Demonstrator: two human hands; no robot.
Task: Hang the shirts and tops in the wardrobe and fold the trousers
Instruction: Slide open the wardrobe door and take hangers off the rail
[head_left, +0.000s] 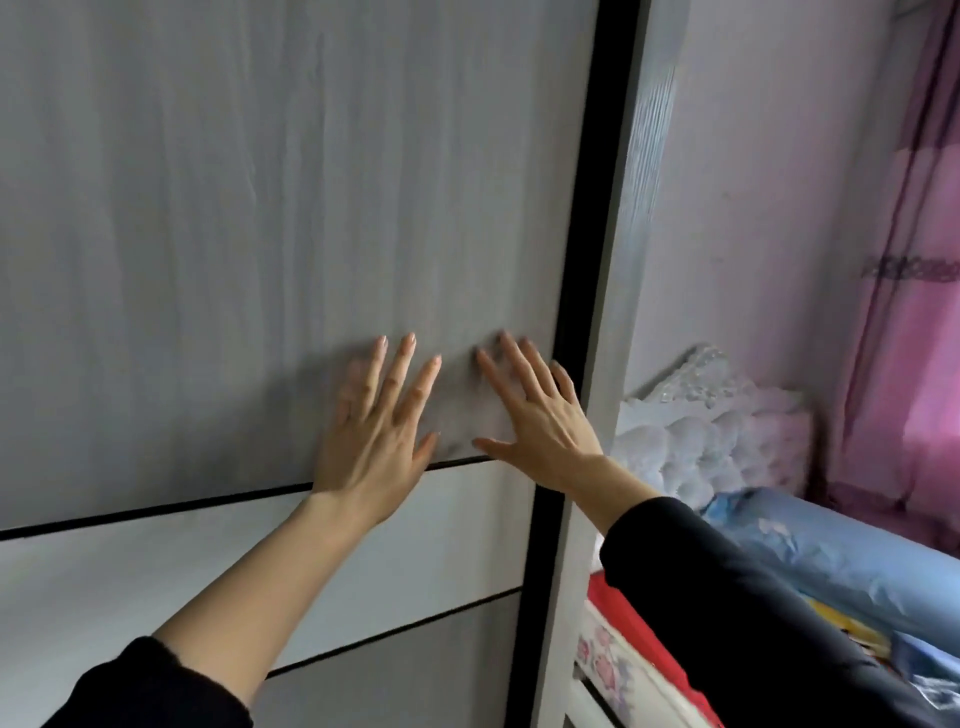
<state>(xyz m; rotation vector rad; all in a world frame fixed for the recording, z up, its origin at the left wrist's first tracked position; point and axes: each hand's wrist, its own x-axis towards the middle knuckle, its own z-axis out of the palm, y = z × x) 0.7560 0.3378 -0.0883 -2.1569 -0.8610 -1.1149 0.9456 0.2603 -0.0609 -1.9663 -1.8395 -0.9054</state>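
A grey wood-grain wardrobe sliding door (234, 234) fills the left and middle of the head view, with a white band across its lower part and a black frame strip (592, 260) along its right edge. My left hand (374, 431) lies flat on the door, fingers straight and spread. Just to its right, my right hand (540, 415) also presses flat against the door, close to the black strip. Both hands hold nothing. No shirts, tops or trousers show in this view.
To the right of the wardrobe stands a bed with a white tufted headboard (711, 426), blue bedding (831, 551) and a red cloth (639, 629) at its near edge. A pink curtain (919, 312) hangs at the far right by a pale wall (769, 182).
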